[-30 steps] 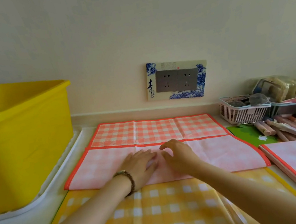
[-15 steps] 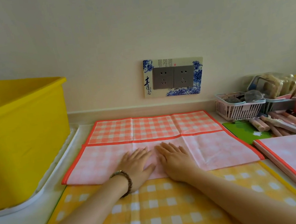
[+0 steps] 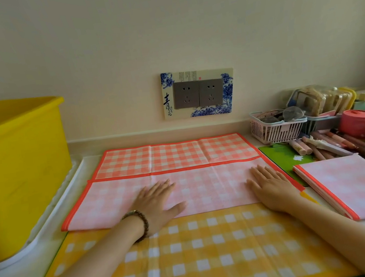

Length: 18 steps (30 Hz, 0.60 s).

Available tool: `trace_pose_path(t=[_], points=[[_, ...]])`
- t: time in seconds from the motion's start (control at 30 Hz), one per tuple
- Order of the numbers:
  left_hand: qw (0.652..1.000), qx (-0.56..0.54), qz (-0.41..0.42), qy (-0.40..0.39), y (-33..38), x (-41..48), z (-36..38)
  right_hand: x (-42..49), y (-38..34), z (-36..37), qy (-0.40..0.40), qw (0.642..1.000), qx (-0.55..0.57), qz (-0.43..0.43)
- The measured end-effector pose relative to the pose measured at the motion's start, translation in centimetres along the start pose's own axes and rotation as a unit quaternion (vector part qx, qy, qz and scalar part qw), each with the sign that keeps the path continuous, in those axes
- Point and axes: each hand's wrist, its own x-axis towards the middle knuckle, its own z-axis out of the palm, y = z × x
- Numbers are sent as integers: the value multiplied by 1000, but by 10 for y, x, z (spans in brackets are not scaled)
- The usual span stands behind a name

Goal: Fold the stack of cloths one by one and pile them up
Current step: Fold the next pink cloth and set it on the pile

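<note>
1. Centre: the rectangular orange-red-and-white checked cloth [image 3: 172,156]; its folded-over near half shows paler pink checks, orange-red edged.
2. Lower frame: the yellow-and-white gingham cloth [image 3: 194,255].
3. Right: the folded pale-pink checked cloth [image 3: 354,186], orange-red edged.
4. Left: the plain yellow plastic tub [image 3: 16,175].
5. Upper centre: the white socket surround [image 3: 231,105] with blue flowers.

So the pink checked cloth [image 3: 207,186] lies flat mid-counter, its near half folded over with the pale underside up, on a spread-out yellow checked cloth [image 3: 194,255]. The folded pink cloth [image 3: 354,186] sits just right.
</note>
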Motion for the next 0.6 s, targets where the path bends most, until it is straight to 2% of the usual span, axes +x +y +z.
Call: trace_pose_path(t=[0.2,0.27,0.43,0.6], points=[[1000,-4,7,-10,2,0,-2,2,1,-8,-33,999,5,9],[1000,-1,4,-14,3,0,-2,0,-12,-10,-18,1000,15,-4],[1000,0,-3,-18,4,1,-3,-6,-85,-4,8,987,22,-161],[999,13,-19,-23,7,2,-4,-3,-121,9,8,978,48,-202]])
